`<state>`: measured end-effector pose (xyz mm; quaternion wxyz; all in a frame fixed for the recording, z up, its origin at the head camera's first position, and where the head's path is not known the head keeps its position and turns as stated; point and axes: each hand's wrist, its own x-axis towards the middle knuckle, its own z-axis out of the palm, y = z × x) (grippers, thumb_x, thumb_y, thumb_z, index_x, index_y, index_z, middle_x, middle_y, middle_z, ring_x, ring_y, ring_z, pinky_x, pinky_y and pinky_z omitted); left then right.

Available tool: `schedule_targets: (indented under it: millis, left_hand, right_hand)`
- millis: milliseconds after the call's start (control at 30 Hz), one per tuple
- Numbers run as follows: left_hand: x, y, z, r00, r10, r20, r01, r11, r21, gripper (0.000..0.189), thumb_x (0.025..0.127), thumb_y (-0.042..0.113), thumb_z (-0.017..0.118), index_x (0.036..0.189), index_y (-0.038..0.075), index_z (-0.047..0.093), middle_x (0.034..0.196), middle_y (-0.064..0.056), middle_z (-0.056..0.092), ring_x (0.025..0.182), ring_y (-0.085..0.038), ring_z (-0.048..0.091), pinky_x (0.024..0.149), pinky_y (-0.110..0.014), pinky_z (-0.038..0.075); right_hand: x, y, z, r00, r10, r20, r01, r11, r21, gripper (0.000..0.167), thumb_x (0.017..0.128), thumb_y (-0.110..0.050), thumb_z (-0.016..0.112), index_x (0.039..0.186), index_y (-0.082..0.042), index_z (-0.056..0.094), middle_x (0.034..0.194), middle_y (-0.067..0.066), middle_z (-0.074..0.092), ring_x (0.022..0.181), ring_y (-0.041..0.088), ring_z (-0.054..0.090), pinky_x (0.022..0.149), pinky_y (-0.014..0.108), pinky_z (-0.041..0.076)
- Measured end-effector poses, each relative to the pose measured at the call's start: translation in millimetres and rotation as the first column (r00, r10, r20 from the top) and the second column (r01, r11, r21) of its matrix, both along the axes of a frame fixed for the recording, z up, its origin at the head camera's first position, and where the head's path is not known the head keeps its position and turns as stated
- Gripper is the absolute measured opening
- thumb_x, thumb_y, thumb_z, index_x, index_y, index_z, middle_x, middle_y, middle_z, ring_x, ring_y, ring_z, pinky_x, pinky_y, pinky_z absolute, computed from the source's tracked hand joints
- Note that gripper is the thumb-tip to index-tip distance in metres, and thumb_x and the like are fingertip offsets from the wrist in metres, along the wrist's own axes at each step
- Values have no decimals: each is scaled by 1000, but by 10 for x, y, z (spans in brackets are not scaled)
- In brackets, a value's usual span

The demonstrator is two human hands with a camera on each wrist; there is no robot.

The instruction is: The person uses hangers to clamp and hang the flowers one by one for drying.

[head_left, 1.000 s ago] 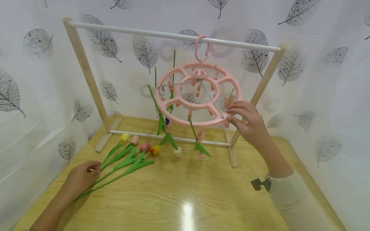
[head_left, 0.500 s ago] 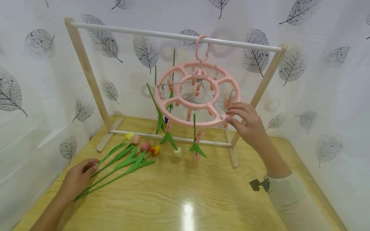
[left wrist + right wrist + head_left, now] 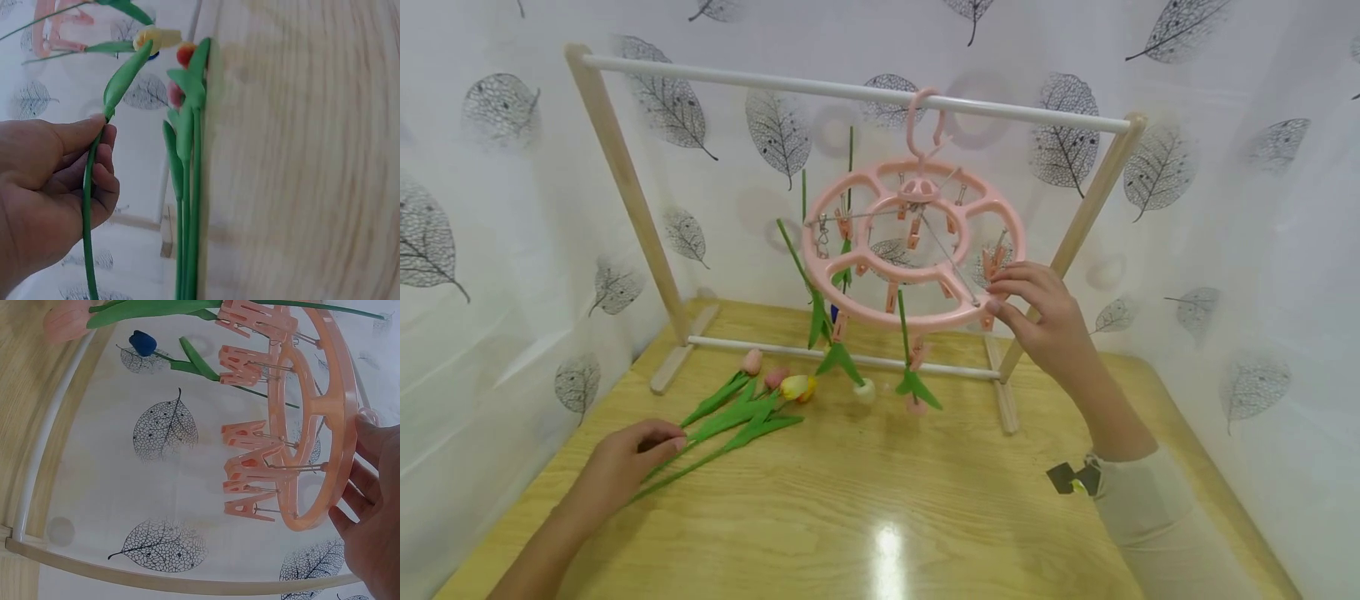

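Observation:
My left hand (image 3: pixel 625 467) pinches the green stem of a yellow tulip (image 3: pixel 794 387) between thumb and fingers. In the left wrist view that tulip's leaf (image 3: pixel 128 78) rises from the fingertips, apart from the other stems. Three tulips lie beneath on the table: a pale pink one (image 3: pixel 752 361), a rose one (image 3: pixel 775 377) and a red-yellow one, partly hidden. My right hand (image 3: pixel 1047 321) holds the rim of a round pink clip hanger (image 3: pixel 940 319). A white tulip (image 3: pixel 864 391), a pink tulip (image 3: pixel 916 405) and a blue tulip (image 3: pixel 143 342) hang head down from its clothespins (image 3: pixel 250 506).
A rack with wooden legs (image 3: pixel 632 196) and a white top bar (image 3: pixel 760 82) carries the hanger's hook (image 3: pixel 912 125). Its lower bar (image 3: pixel 760 345) crosses the wooden table (image 3: pixel 820 517). A leaf-print curtain (image 3: pixel 1217 250) surrounds the table.
My left hand has drawn the yellow tulip right, off the others' left side, so its bloom now overlaps the red-yellow one. The right hand stays at the rim; the hanging pink tulip has swung slightly.

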<state>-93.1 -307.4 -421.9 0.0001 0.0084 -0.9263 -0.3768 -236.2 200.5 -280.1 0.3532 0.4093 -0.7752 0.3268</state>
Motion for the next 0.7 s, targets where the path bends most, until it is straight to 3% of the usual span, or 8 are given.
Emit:
schedule_targets:
  millis: [333, 533, 700]
  left_hand:
    - [-15, 448, 79, 987, -143, 75, 134, 985, 107, 22, 99, 28, 66, 112, 11, 68, 100, -4, 68, 84, -12, 57, 67, -25, 50]
    - [-55, 711, 77, 958, -275, 81, 257, 949, 181, 21, 97, 23, 68, 113, 11, 69, 91, -2, 63, 79, -11, 54, 63, -25, 50]
    - [-110, 900, 118, 932, -363, 22, 351, 913, 207, 17, 98, 24, 67, 111, 13, 70, 95, -2, 65, 80, -8, 55, 65, -24, 51]
  right_hand:
    - [15, 2, 6, 1000, -11, 13, 11, 1000, 3, 28, 78, 10, 78, 104, 2, 74, 117, 19, 67, 121, 39, 54, 114, 30, 36]
    - [27, -1, 21, 1000, -13, 3, 13, 1000, 4, 27, 79, 11, 78, 104, 3, 74, 117, 21, 67, 123, 37, 53, 115, 31, 36]
    - [27, -2, 21, 1000, -21, 4, 21, 1000, -13, 27, 78, 11, 78, 104, 3, 74, 116, 21, 68, 127, 32, 53, 116, 33, 36]
